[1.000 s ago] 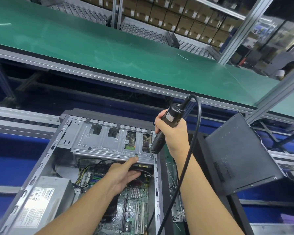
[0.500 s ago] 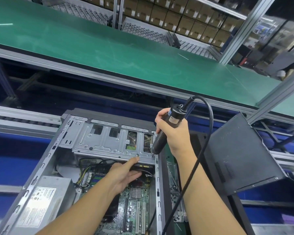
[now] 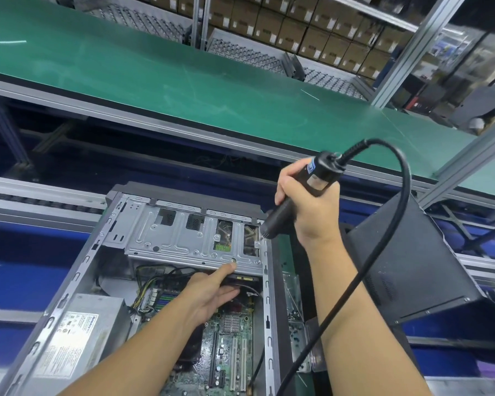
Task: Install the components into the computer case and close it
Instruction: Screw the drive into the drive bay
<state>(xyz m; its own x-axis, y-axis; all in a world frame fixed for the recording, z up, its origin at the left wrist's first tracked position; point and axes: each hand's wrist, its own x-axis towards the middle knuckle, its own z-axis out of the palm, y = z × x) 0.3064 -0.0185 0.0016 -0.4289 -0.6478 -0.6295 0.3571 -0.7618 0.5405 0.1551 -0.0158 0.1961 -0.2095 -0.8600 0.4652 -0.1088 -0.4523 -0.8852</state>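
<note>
Two bare hands are at work over the open computer case (image 3: 76, 277), which lies on its side in the lower middle of the frame; at lower left inside it sits a grey power supply (image 3: 77, 335) with a white label; further up, a silver drive cage (image 3: 183, 238) spans the case's far end; the left hand (image 3: 209, 295) reaches in below the cage, its fingers (image 3: 225, 272) straight and relaxed, one of them stretched to touch the cage's near edge beside a small round hole; under that hand lies the green motherboard (image 3: 229, 347); right of centre the right hand (image 3: 312, 207) is wrapped round a black electric screwdriver (image 3: 295, 201), tilted with its tip at the cage's right corner; its black cable (image 3: 383, 252) loops up and down past the right forearm; at right a dark side panel (image 3: 406, 267) leans, apart from the case; a long green surface (image 3: 155, 70) crosses the upper frame.
</note>
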